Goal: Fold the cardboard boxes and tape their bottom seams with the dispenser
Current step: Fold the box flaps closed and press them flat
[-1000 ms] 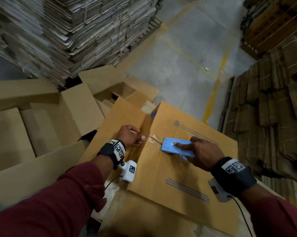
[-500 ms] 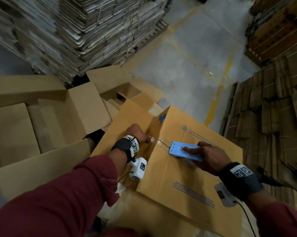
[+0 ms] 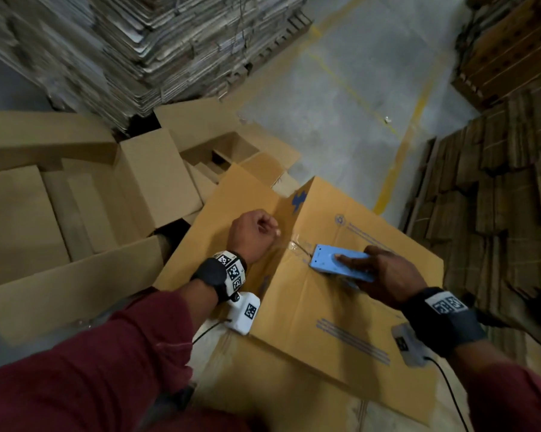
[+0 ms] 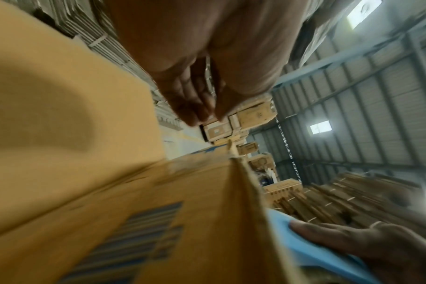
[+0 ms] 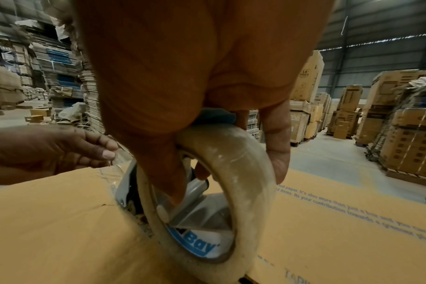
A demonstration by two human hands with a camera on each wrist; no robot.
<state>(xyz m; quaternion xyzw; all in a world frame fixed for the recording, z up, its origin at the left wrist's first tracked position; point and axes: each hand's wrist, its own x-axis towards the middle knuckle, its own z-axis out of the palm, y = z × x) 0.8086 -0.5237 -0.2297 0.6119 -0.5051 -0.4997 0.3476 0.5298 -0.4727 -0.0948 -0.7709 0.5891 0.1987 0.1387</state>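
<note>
A brown cardboard box (image 3: 341, 307) lies bottom up in front of me, its two flaps meeting at a raised seam. My right hand (image 3: 384, 275) grips the blue tape dispenser (image 3: 328, 260) and holds it flat on the right flap beside the seam. In the right wrist view my fingers wrap the clear tape roll (image 5: 243, 173). A short strip of clear tape (image 3: 297, 246) runs from the dispenser's nose over the seam. My left hand (image 3: 253, 235) hovers over the left flap with fingers curled, thumb and fingertips (image 4: 200, 111) pinching the tape's free end.
Several opened boxes (image 3: 76, 198) crowd the left side. A tall pallet stack of flat cardboard (image 3: 138, 42) rises behind them. More flat cardboard stacks (image 3: 497, 198) stand to the right. Concrete floor with yellow lines (image 3: 356, 88) runs ahead.
My left hand has gone from fingers laid on the seam to a curled pinch, lifting slightly. The dispenser has stayed at the same spot on the right flap.
</note>
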